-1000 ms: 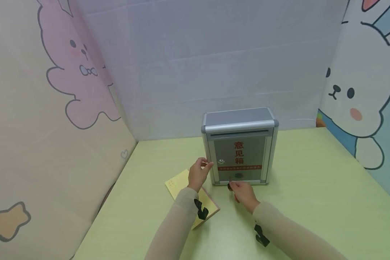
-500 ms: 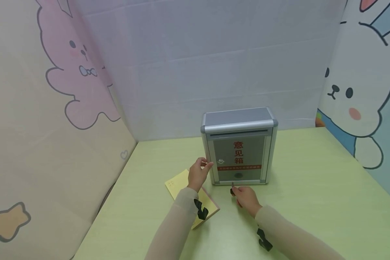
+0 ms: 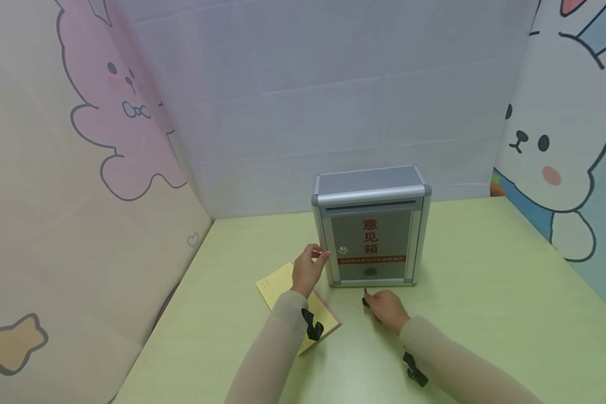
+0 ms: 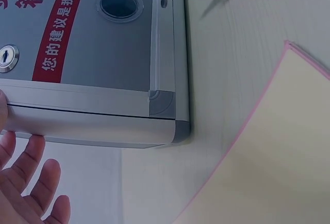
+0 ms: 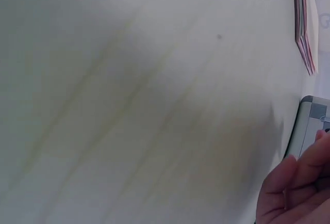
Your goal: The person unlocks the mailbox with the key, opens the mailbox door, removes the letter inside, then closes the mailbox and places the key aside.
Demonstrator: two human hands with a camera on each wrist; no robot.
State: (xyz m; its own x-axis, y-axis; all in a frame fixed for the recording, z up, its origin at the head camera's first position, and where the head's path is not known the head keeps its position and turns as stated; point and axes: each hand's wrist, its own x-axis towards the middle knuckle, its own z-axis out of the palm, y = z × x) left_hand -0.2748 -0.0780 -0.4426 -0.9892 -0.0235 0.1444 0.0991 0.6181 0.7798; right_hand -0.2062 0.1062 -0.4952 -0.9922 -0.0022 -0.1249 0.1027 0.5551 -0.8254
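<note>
A grey metal suggestion box [image 3: 371,241] with red lettering stands upright, its door shut. My left hand [image 3: 308,272] holds the box's left edge: the left wrist view shows the thumb on the front frame and fingertips at the side. Close by, the round door lock [image 4: 8,58] has an upright keyhole and no key in it. My right hand [image 3: 388,307] pinches a key [image 3: 365,299] with a black head, held in front of the box's bottom edge. The key's metal blade shows in the left wrist view. In the right wrist view, curled fingers [image 5: 299,182] hide the key.
Yellow notebooks or pads [image 3: 328,320] with pink edges lie slantwise under the left forearm; layered edges [image 5: 303,28] show in the right wrist view. The pale green table [image 3: 485,303] meets a light backdrop behind the box. Cartoon-printed cloth walls [image 3: 81,252] stand on both sides.
My right hand has drawn the key back from the box's lower front, moving slightly right and toward me. My left hand stays at the box's left edge.
</note>
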